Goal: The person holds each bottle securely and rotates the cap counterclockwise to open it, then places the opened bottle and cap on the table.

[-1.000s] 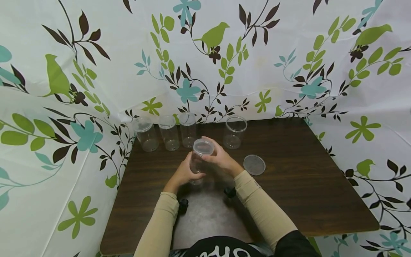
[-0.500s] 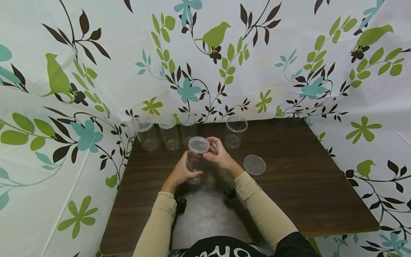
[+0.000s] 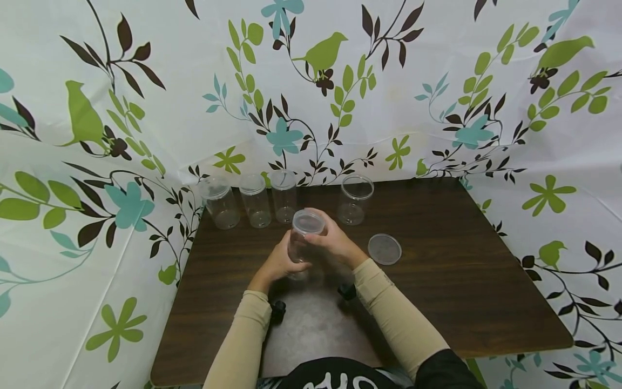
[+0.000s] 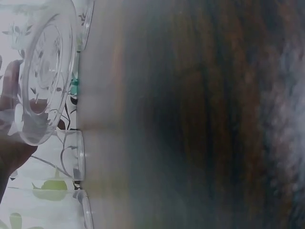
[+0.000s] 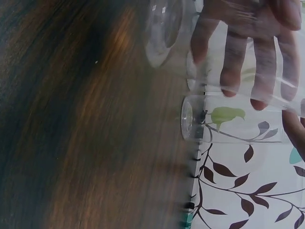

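In the head view, the lidded jar [image 3: 297, 249] was gripped low by the left hand [image 3: 279, 260] and high by the right hand [image 3: 335, 240], presumably against slipping, over the table [image 3: 461, 286], left of its middle. From the left wrist, its base [image 4: 46, 76] seemed raised; from the right, fingers [image 5: 231, 67] were seen through it.

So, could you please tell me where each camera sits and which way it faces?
Head: on the head, facing forward and down at the wood-grain table; the left hand, right hand and sleeves show.
Left wrist: on that wrist, facing the leaf-print backdrop across the table; part of the left hand shows.
Right wrist: likewise mounted, facing the backdrop too; fingers show through the clear jar.
Both wrist views share that jar and the backdrop.
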The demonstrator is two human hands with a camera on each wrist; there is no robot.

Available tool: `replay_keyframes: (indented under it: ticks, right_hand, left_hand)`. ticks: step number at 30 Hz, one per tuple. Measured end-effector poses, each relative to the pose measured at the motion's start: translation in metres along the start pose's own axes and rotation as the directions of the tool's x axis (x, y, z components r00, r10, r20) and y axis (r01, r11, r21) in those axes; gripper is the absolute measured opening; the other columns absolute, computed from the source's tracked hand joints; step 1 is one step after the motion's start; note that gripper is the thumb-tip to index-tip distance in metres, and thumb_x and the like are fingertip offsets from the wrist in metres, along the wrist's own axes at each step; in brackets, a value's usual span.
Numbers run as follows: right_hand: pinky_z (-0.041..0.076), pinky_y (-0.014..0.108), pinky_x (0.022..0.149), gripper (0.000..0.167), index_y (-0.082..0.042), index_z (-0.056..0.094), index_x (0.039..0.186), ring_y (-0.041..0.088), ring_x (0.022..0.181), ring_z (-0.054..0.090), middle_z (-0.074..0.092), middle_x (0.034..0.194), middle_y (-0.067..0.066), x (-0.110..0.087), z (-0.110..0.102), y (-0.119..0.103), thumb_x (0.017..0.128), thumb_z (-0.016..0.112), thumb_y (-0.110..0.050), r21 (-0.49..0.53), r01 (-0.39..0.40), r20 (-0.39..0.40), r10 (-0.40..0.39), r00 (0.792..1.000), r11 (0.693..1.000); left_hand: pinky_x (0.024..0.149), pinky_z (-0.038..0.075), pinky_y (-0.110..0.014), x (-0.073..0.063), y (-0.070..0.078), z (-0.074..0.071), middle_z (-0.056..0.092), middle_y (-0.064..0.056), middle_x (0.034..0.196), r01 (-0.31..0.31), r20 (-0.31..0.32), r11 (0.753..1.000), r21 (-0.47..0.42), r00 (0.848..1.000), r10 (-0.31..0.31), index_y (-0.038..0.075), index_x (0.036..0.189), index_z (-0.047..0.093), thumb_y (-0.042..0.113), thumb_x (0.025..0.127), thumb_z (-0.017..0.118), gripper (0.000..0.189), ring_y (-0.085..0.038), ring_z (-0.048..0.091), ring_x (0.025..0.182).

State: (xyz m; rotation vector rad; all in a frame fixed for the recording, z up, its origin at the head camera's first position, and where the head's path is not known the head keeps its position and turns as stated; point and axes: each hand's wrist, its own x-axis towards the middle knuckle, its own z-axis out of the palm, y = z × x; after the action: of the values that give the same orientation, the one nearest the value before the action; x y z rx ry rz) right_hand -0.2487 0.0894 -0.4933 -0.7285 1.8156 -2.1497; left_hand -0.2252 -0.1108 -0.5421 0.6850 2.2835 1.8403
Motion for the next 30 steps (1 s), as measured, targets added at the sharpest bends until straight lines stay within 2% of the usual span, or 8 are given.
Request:
replay_keyframes:
  ticks: [2,8,10,13,18,24,30]
  right_hand:
    - [0.049,0.029,0.097,0.102,-0.002,0.032,0.155,0.02,0.119,0.055,0.051,0.141,0.016,0.0,-0.001,-0.001,0.079,0.087,-0.043,-0.006,-0.018,0.003,0.018,1.0,1.0]
    - [0.049,0.028,0.095,0.117,-0.01,0.019,0.161,0.019,0.119,0.056,0.046,0.144,0.02,-0.001,-0.002,-0.002,0.075,0.088,-0.048,0.006,-0.06,-0.01,0.06,0.998,0.998]
    - [0.049,0.028,0.095,0.121,-0.01,0.015,0.162,0.018,0.118,0.057,0.044,0.144,0.023,-0.002,-0.001,-0.001,0.075,0.088,-0.048,0.03,-0.056,-0.011,0.056,0.998,0.998]
    - [0.049,0.027,0.095,0.122,-0.005,0.012,0.16,0.017,0.119,0.056,0.041,0.146,0.025,-0.003,-0.001,0.0,0.075,0.088,-0.048,0.053,-0.027,-0.024,0.028,0.999,0.998]
    - [0.049,0.026,0.095,0.114,0.004,0.017,0.151,0.014,0.124,0.052,0.038,0.148,0.023,-0.005,0.0,0.001,0.077,0.088,-0.045,0.083,0.011,-0.044,-0.008,0.999,0.996]
    - [0.048,0.026,0.096,0.101,0.003,0.024,0.142,0.014,0.123,0.053,0.042,0.144,0.016,-0.007,0.002,0.002,0.078,0.088,-0.042,0.103,0.017,-0.042,-0.013,0.999,0.995]
    - [0.048,0.027,0.098,0.102,0.005,0.03,0.147,0.015,0.121,0.055,0.048,0.14,0.015,-0.004,0.001,0.0,0.078,0.087,-0.044,0.036,0.018,-0.027,-0.017,1.0,0.999]
  left_hand:
    - [0.09,0.055,-0.035,0.002,-0.008,0.003,0.059,-0.019,0.132,-0.006,-0.012,1.0,0.012,1.0,0.006,0.008,0.149,0.035,-0.001,0.073,0.089,0.093,-0.033,0.06,0.119]
    - [0.085,0.057,-0.034,-0.004,0.021,0.001,0.06,-0.025,0.128,-0.042,0.004,0.999,0.004,0.999,0.042,-0.003,0.146,0.034,-0.003,0.074,0.086,0.088,-0.037,0.062,0.116]
    - [0.086,0.057,-0.034,-0.005,0.026,0.0,0.06,-0.025,0.127,-0.048,0.001,0.999,0.007,0.999,0.048,-0.005,0.144,0.035,-0.003,0.074,0.086,0.086,-0.037,0.062,0.115]
    - [0.089,0.056,-0.034,-0.003,0.014,-0.002,0.06,-0.025,0.128,-0.035,-0.02,0.999,0.005,0.999,0.035,-0.004,0.144,0.036,-0.003,0.074,0.087,0.087,-0.038,0.061,0.117]
    - [0.089,0.056,-0.035,0.001,-0.009,-0.004,0.058,-0.026,0.131,-0.016,-0.048,0.999,-0.034,0.999,0.015,-0.001,0.145,0.035,-0.005,0.073,0.087,0.089,-0.04,0.059,0.12]
    - [0.089,0.056,-0.036,0.0,-0.013,-0.005,0.059,-0.021,0.131,-0.014,-0.059,0.999,-0.034,0.998,0.012,0.004,0.144,0.037,-0.003,0.073,0.089,0.089,-0.036,0.059,0.12]
    - [0.086,0.057,-0.035,0.001,-0.013,-0.002,0.061,-0.019,0.128,-0.013,-0.035,1.0,-0.001,0.999,0.013,0.007,0.146,0.037,-0.002,0.073,0.088,0.09,-0.035,0.06,0.118]
